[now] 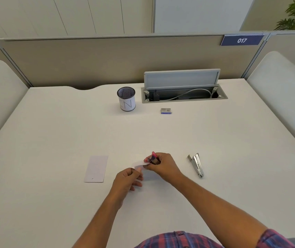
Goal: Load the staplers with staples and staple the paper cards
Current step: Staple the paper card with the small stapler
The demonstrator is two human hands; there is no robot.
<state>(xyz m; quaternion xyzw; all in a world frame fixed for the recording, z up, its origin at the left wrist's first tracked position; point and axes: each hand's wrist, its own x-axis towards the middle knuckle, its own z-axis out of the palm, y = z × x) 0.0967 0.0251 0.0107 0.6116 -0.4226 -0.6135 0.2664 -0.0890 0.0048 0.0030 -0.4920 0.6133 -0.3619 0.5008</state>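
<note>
Lower centre of frame: right hand (162, 164) grips the pink stapler (152, 159) over the upper-right end of a paper card (140, 164) pinched by the left hand (127, 179), card's long axis running between both hands.

The desk (53, 131) has a smooth, matt, off-white top. On the near right lies a stapler (196, 165) of bare, shiny metal. The small stapler (152, 159) held at the near centre looks like glossy pink plastic with dark metal parts. The card (96, 168) on the near left is matt white paper. At the far centre, the pen cup (126, 98) is black wire mesh wrapped in paper. The shirt (179, 240) is checked cloth.
</note>
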